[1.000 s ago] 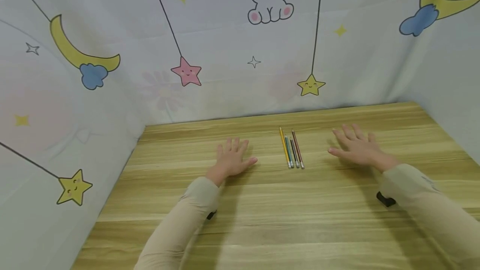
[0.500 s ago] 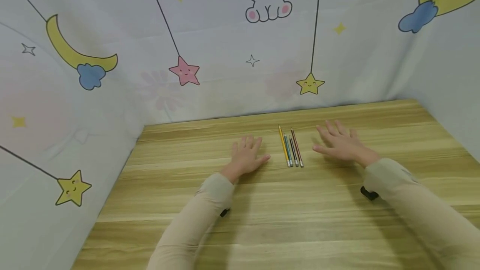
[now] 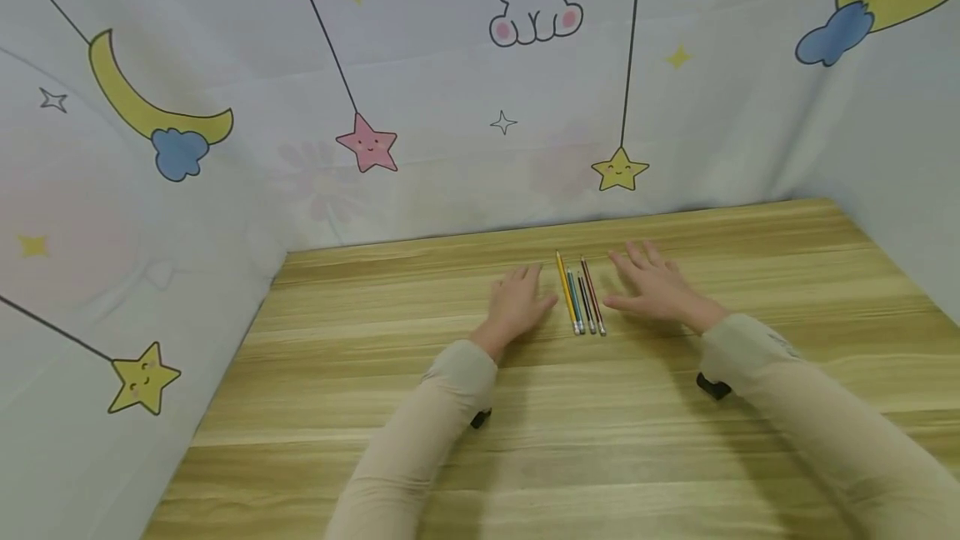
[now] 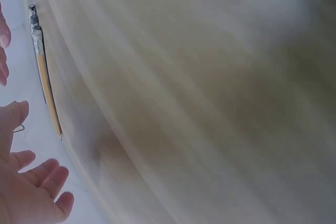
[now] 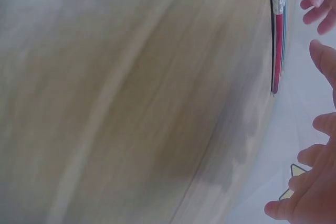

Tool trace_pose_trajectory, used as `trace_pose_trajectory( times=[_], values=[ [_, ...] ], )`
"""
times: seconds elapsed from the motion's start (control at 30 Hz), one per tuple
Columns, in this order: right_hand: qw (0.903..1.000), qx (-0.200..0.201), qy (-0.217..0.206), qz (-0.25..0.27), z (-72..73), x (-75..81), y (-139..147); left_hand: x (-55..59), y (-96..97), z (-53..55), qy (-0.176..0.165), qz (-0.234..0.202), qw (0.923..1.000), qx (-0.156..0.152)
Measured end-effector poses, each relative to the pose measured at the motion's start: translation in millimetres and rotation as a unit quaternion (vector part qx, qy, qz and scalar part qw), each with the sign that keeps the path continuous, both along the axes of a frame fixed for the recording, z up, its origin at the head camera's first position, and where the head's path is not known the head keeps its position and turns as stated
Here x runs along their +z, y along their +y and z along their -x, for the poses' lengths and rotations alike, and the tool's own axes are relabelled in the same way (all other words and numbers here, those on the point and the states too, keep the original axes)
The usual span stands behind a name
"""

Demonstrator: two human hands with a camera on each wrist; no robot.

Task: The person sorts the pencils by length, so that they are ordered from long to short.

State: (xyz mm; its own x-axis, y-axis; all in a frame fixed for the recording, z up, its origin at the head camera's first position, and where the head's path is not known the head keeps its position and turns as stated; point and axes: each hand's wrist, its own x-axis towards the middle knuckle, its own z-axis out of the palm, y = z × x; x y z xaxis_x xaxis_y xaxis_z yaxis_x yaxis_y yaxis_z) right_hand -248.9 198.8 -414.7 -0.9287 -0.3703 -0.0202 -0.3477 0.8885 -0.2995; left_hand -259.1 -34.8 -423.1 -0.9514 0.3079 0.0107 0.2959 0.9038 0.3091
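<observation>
Several pencils with eraser ends lie side by side on the table, tips toward the back wall: a yellow pencil (image 3: 567,293), a teal pencil (image 3: 575,302), a dark pencil (image 3: 586,303) and a dark red pencil (image 3: 593,297). Just left of the yellow one is my left hand (image 3: 516,303), fingers extended and a little bent, holding nothing. My right hand (image 3: 654,287) hovers right of the red one with its fingers spread. In the left wrist view the yellow pencil (image 4: 48,85) shows beyond the thumb. The right wrist view has the red pencil (image 5: 279,45) near the fingertips.
The wood-grain table (image 3: 600,457) stretches around both arms. A white cloth (image 3: 450,73) printed with stars, moons and a bear hangs behind it and along the sides. Dark devices, such as the right wrist one (image 3: 712,386), sit under the cuffs.
Both hands have moved inward toward the pencils, the left hand rightward and the right hand leftward. The left fingers have come closer together. The pencils lie as before.
</observation>
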Motion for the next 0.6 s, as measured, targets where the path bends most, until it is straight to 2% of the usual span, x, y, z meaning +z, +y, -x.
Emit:
trace_pose_trajectory(
  times=[0.13,0.33,0.43,0.6],
  values=[
    [0.9991,0.011,0.024,0.032,1.1,0.7,-8.0,1.5,6.7,1.6,-0.006,-0.043,0.999,0.01],
    [0.996,0.006,0.036,0.081,8.2,-3.0,-17.1,1.9,15.3,4.1,-0.055,-0.112,0.9914,0.04],
    [0.9937,-0.008,0.025,0.109,12.1,-5.3,-21.8,0.1,19.3,5.6,-0.073,-0.137,0.9863,0.055],
    [0.985,-0.044,-0.013,0.166,17.0,-8.3,-29.1,-1.7,25.5,6.8,-0.088,-0.155,0.9812,0.075]
  ],
)
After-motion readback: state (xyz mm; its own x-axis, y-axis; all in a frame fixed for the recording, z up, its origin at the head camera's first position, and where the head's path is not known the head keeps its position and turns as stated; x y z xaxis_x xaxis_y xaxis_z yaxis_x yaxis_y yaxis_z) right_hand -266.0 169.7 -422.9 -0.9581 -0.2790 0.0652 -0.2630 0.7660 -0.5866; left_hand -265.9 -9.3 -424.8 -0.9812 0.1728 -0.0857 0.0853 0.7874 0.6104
